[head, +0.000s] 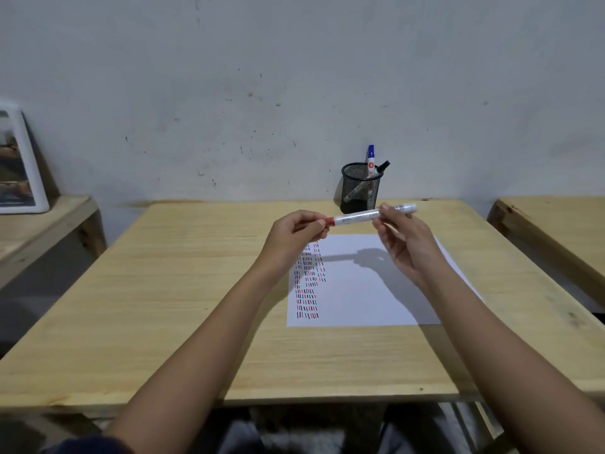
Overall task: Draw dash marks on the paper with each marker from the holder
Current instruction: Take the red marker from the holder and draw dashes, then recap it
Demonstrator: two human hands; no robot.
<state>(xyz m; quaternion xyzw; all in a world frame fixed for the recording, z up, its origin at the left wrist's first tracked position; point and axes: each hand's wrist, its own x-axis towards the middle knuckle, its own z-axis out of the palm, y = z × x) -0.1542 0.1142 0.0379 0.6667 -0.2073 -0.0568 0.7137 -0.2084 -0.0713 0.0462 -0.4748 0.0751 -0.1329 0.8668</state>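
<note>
At the far left a framed picture leans against the wall on a side bench, apart from the work. On the wooden table the left hand is raised above the sheet, its thumb and fingertips pinched on the red cap end of a red marker. The cap looks seated on the barrel, or very nearly so; whether it is being pulled off or pressed on cannot be told.

Below the hands lies the white paper. Its left part carries columns of short dash marks in red, blue and black, running from near the top edge down to near the bottom edge. The middle and right of the sheet are bare apart from the hands' shadow.

The marker is held roughly level in the air, well above the paper, between both hands. The right hand grips the white barrel toward its far end with fingers closed around it.

Behind, at the table's back edge, the black mesh holder contains a blue marker standing upright and a black marker leaning right.

Judging from the three colours already on the sheet, each marker appears to have been used more than once, so the task seems well along, with the red one either due for another row or heading back to the holder.
</note>
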